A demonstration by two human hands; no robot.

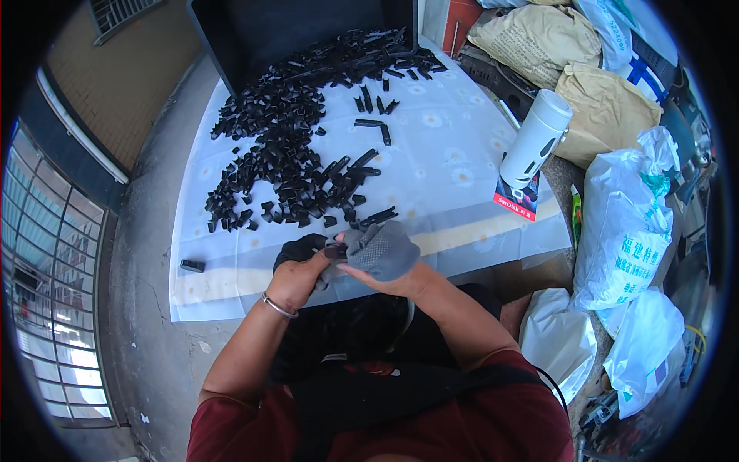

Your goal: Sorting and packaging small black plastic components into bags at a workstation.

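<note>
My left hand (302,266), in a dark glove with a bare wrist and a bracelet, is closed at the near edge of the table. Against it, my right hand (381,252), in a grey dotted glove, has its fingers curled. Between them a small dark part (336,251) shows in part; the fingers cover most of it. Just beyond the hands lies a long black plastic piece (377,217). Farther off spreads a heap of small curved black plastic parts (281,165), with several longer black pieces (358,169) along its right side.
A black tub (300,35) lies tipped at the far end, parts spilling from it. One black part (192,266) sits alone at the left. A white bottle (536,135) stands on a red-and-dark card (514,202) at the right, beside stuffed sacks (623,231). A flowered cloth (454,154) covers the table.
</note>
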